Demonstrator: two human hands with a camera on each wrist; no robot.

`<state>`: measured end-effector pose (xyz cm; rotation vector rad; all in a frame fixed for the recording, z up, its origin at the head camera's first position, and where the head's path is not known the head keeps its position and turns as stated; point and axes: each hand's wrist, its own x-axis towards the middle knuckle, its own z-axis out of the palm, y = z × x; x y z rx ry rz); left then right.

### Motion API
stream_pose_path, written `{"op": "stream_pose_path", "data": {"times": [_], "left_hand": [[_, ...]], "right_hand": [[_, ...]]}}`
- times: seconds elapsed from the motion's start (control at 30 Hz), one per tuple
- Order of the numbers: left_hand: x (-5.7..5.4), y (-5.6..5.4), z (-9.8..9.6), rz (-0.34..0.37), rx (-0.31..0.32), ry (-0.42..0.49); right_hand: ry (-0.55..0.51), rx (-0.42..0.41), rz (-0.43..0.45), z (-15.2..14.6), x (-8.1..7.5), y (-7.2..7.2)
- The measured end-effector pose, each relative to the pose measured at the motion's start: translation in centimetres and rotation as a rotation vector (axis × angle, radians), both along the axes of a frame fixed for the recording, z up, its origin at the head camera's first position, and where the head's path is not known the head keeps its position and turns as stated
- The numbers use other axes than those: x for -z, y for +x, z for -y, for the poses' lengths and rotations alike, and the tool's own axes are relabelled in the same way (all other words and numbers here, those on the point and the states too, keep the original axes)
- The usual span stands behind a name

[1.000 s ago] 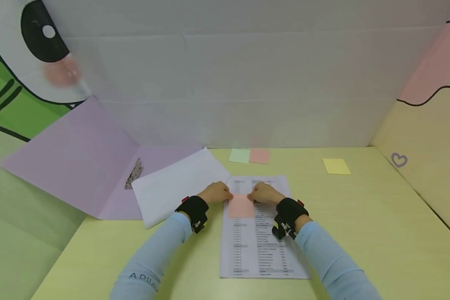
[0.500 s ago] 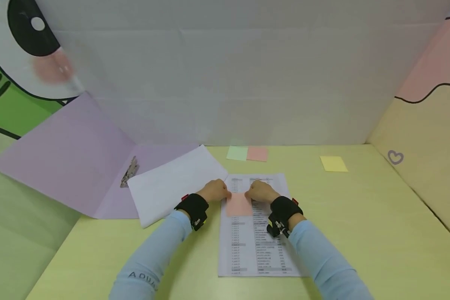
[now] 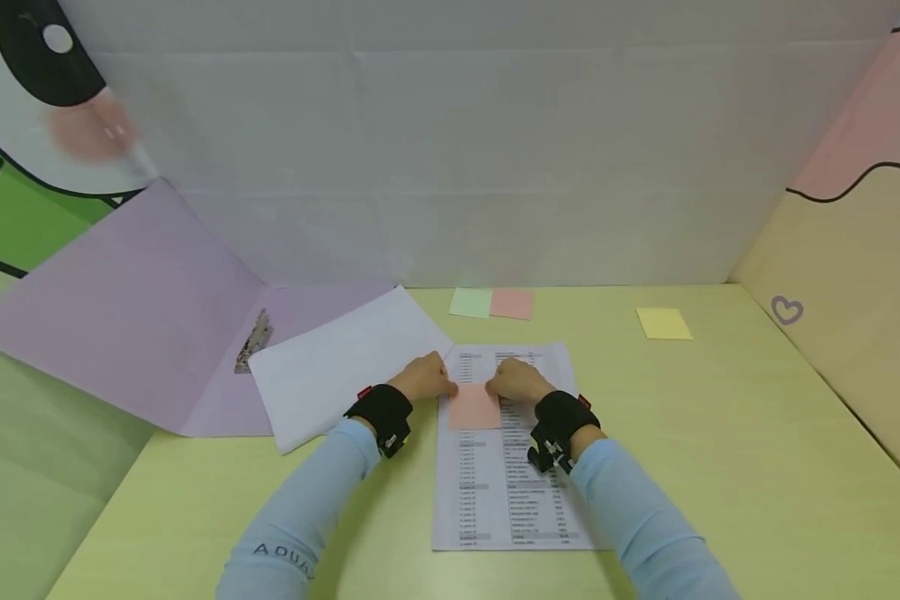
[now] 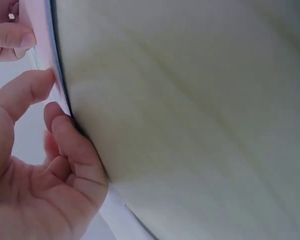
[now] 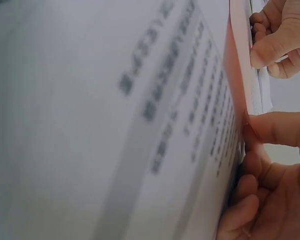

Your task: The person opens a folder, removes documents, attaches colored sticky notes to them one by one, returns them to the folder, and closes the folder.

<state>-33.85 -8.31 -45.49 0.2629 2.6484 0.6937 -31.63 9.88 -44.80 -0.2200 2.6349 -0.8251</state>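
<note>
A pink sticky note [image 3: 475,408] lies over the upper left part of a printed sheet [image 3: 487,517] of text columns. My left hand [image 3: 424,377] pinches the note's upper left corner. At its upper right corner my right hand [image 3: 521,382] pinches it, thumb and index finger together on the edge. In the left wrist view, the left thumb [image 4: 42,82] touches the pink edge while the other fingers curl close to the sheet's side. The right wrist view shows the right thumb [image 5: 275,125] against the pink paper [image 5: 242,65], with the print beside it.
An open purple folder [image 3: 131,308] with a metal clip [image 3: 253,342] stands at the left. White paper [image 3: 345,367] lies partly on it. Green [image 3: 470,302], pink [image 3: 512,304] and yellow [image 3: 663,323] sticky notes lie at the back of the table [image 3: 720,467].
The head view has shifted slightly, so everything sits a little further left and up. Both hands keep their hold on the pink note, which stays at the same place on the sheet.
</note>
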Motion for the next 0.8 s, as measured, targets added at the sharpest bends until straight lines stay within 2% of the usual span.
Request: {"op": "stream_pose_path", "data": {"times": [0.1, 0.3, 0.57, 0.63, 0.8], "left_hand": [[-0.1, -0.1, 0.0, -0.006, -0.018, 0.015], [-0.4, -0.1, -0.2, -0.026, -0.005, -0.035], [-1.1, 0.2, 0.2, 0.062, 0.024, -0.052], [-1.2, 0.1, 0.2, 0.064, 0.039, -0.057], [-1.2, 0.0, 0.3, 0.05, 0.055, -0.052]], "right_hand": [[0.004, 0.008, 0.009, 0.1, 0.0, -0.1], [0.008, 0.022, 0.031, 0.2, 0.1, -0.1], [0.044, 0.004, 0.038, 0.2, 0.0, -0.1], [0.104, 0.011, 0.028, 0.5, -0.1, -0.2], [0.35, 0.056, -0.021, 2.0, 0.1, -0.5]]}}
